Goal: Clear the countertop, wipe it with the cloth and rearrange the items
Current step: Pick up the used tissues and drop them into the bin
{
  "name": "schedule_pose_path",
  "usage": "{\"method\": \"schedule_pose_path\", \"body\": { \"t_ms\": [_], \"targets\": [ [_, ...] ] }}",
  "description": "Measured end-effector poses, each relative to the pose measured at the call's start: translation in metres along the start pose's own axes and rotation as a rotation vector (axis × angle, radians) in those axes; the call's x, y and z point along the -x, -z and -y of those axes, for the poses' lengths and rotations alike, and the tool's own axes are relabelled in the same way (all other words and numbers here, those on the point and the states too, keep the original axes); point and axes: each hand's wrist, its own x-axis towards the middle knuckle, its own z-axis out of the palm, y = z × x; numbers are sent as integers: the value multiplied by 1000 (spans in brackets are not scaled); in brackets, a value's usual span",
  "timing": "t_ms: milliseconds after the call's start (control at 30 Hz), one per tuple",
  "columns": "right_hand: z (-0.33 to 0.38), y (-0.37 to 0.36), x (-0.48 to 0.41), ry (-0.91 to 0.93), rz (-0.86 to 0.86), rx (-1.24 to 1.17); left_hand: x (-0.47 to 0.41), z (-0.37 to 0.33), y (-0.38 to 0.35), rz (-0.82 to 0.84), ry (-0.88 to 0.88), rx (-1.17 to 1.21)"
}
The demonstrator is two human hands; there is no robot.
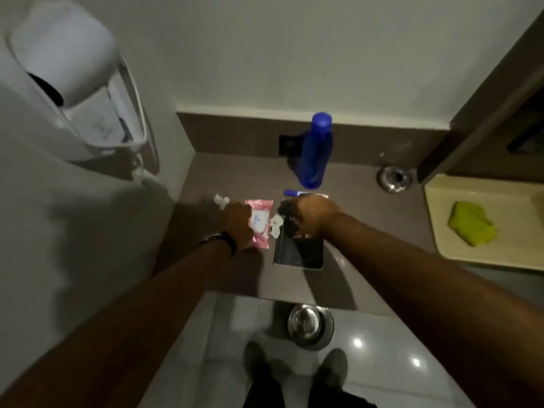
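Note:
On the brown countertop [368, 219] lie a pink wipes packet [262, 228], a dark tablet [297, 251], a blue pen [291, 193] and crumpled white tissue [220, 199], with more white tissue [276, 223] between packet and tablet. A tall blue bottle [315, 151] stands behind them. My left hand [238, 223] rests on the packet's left edge, fingers curled around it. My right hand [313, 216] is closed over a small dark object at the tablet's top end; what it is cannot be made out. The yellow-green cloth [471, 229] lies on a pale tray [441, 201] at the right.
A wall-mounted white hair dryer [82, 92] with a coiled cord hangs at the left. A steel round fitting [394, 178] sits in the counter near a dark cabinet [485, 113]. Below the counter edge are a steel bin [312, 325], the tiled floor and my shoes.

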Motion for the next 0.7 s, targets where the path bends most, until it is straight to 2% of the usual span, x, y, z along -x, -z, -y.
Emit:
{"method": "schedule_pose_path", "body": {
  "t_ms": [33, 133, 200, 400, 567, 700],
  "targets": [
    [6, -16, -5, 22, 39, 13, 1, 9, -7, -6, 43, 31],
    [23, -52, -18, 72, 2, 27, -15, 52, -37, -100, 110, -24],
    [29, -69, -30, 58, -39, 30, -33, 82, -64, -96, 105, -31],
    [29, -96, -55, 76, -117, 209, -26, 71, -46, -117, 58, 102],
    [23, -96, -55, 35, -152, -25, -29, 69, -49, -63, 41, 103],
    [22, -86, -12, -16, -286, -368, -29, 81, -53, -18, 99, 78]
  ]
}}
